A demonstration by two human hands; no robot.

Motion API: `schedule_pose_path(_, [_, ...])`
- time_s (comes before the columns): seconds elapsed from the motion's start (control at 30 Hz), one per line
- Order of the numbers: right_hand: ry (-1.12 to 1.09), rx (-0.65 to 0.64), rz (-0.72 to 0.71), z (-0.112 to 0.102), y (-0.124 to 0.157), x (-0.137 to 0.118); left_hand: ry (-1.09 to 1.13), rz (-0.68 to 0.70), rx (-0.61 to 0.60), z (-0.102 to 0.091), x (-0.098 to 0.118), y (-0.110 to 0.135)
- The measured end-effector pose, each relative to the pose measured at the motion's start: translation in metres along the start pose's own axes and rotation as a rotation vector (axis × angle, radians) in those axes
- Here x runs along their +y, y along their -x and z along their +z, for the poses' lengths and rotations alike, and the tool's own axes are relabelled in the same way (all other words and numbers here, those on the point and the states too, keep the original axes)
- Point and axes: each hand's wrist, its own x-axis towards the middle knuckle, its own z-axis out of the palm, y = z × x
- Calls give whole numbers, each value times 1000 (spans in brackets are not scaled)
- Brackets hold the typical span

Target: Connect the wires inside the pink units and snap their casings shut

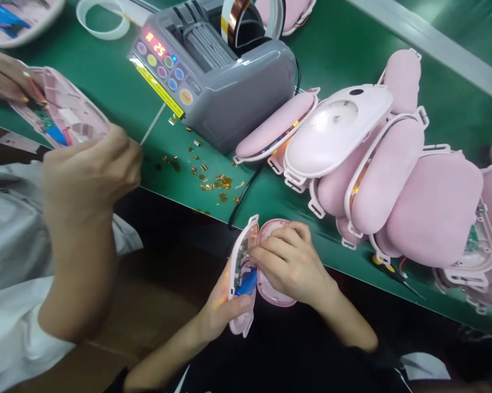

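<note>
- Gripping one shell half (240, 326) by its side, the left hand (221, 310) is on the near side of the tape dispenser (250, 87), off the table (328, 49).
- The right hand (293, 265) bends over the other half (276, 299); whether its fingers pinch something, I cannot tell.
- Both halves look light and stiff, perhaps slippery outside; the circuit board (240, 256) seems fragile, so the rim is the safer place to hold, not the blue pack (246, 283).
- Counted at these hands: two halves, one board, one blue pack.
- Right of the dispenser: at least six pink cases (434, 207), overlapping too much for an exact number, and one screwdriver (394, 273).
- Left of it: one co-worker's two hands (94, 169) with one opened case (55, 87).
- On its near side: many gold tape scraps (221, 183), too small for counting.
</note>
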Motion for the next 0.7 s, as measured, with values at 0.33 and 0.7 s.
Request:
schedule_pose_path(0.33, [-208, 101, 37, 1, 3, 2, -149, 72, -87, 4, 2, -4])
schedule_pose_path(0.7, [-308, 76, 36, -6, 10, 12, -198, 115, -160, 13, 8, -9])
